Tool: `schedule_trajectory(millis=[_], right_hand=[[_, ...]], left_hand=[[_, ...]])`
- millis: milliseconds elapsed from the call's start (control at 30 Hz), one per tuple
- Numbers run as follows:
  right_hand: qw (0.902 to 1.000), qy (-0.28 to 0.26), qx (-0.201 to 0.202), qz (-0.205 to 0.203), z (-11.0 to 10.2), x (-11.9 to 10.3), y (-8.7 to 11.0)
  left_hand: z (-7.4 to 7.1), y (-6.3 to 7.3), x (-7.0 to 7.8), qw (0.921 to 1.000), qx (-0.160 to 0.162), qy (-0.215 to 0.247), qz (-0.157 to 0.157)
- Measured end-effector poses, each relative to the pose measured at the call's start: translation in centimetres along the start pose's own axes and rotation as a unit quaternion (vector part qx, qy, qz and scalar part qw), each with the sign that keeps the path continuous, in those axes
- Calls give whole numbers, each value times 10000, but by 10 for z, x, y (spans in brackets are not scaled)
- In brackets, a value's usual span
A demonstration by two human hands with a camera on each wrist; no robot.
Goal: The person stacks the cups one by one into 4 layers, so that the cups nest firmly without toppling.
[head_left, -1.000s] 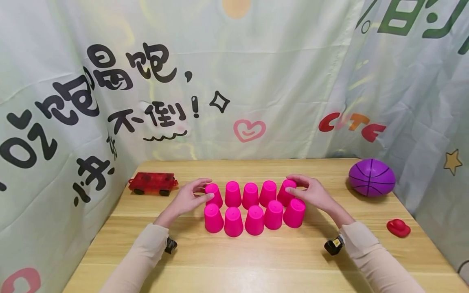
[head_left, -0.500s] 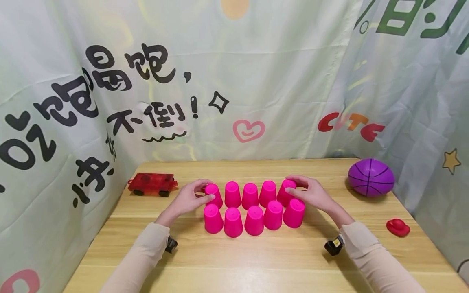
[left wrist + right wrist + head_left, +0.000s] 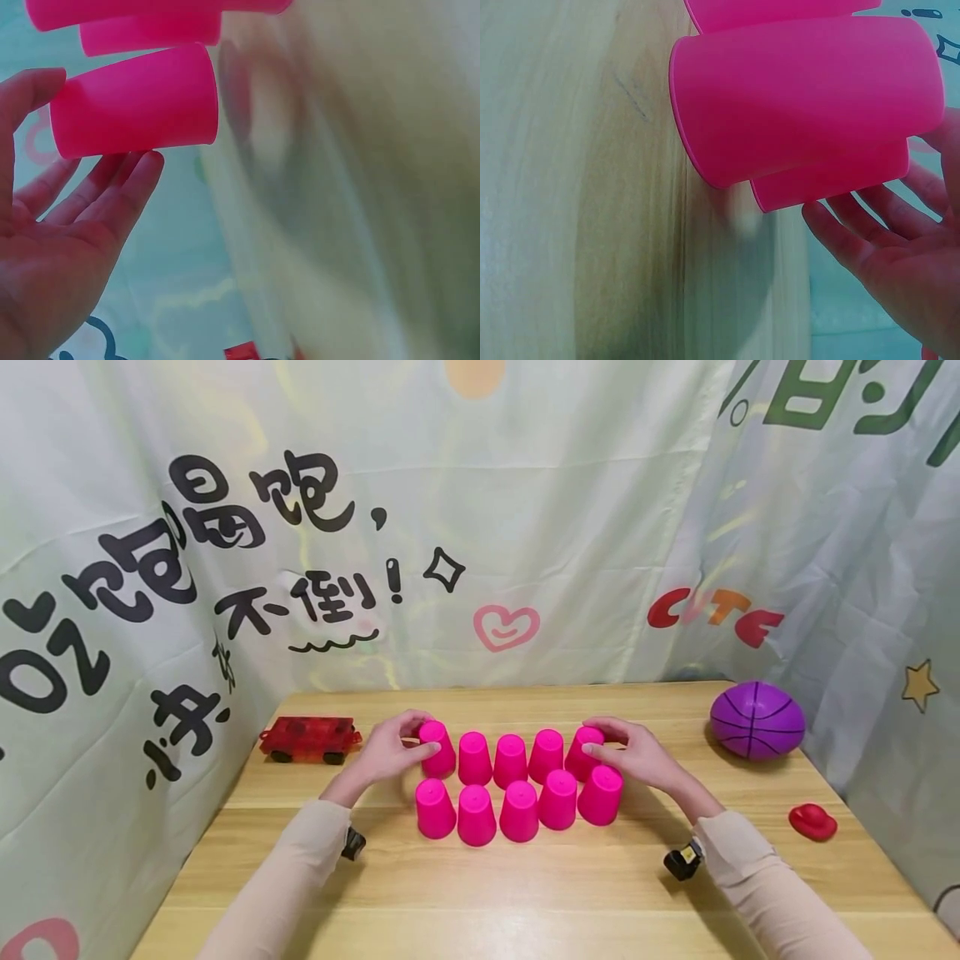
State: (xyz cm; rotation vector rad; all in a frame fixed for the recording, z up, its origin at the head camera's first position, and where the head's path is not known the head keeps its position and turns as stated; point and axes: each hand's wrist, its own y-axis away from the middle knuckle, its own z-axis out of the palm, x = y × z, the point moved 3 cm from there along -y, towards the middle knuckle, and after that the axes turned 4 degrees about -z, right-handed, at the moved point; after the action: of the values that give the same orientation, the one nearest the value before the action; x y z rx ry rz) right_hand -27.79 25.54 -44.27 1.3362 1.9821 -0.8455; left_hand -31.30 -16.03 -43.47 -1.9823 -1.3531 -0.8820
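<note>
Upside-down pink cups stand in two rows in the head view, the front row (image 3: 477, 818) nearer the person. My left hand (image 3: 387, 748) holds the cup at the left end of the back row (image 3: 439, 753) between thumb and fingers. In the left wrist view this held cup (image 3: 135, 105) is off the wood, with a gap between its rim and the table. My right hand (image 3: 636, 757) grips the right-end cup of the back row (image 3: 581, 758). In the right wrist view a front-row cup (image 3: 810, 97) partly covers that gripped cup (image 3: 840, 178) and hides the thumb.
A red translucent toy car (image 3: 309, 740) stands at the table's back left. At the back right lies a purple ball (image 3: 756, 720), with a small red hat-shaped thing (image 3: 813, 822) nearer the right edge. Printed cloth (image 3: 570, 527) hangs behind the wooden table (image 3: 480, 902).
My left hand has raised the left-end back cup a little above its row. The right hand stays on its cup. The head view has shifted slightly.
</note>
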Motion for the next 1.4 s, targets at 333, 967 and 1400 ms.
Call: schedule_trajectory(millis=[333,967,1400], right_hand=[[10000,-20,-21,-26,0,3,-1],[10000,1,-48,-8,-1,3,-1],[10000,-47,-54,-63,0,2,-2]], left_hand=[[-7,-27,19,9999,58,-102,-101],[-6,-81,43,9994,278,-202,-44],[2,-103,40,9992,218,-140,-310]])
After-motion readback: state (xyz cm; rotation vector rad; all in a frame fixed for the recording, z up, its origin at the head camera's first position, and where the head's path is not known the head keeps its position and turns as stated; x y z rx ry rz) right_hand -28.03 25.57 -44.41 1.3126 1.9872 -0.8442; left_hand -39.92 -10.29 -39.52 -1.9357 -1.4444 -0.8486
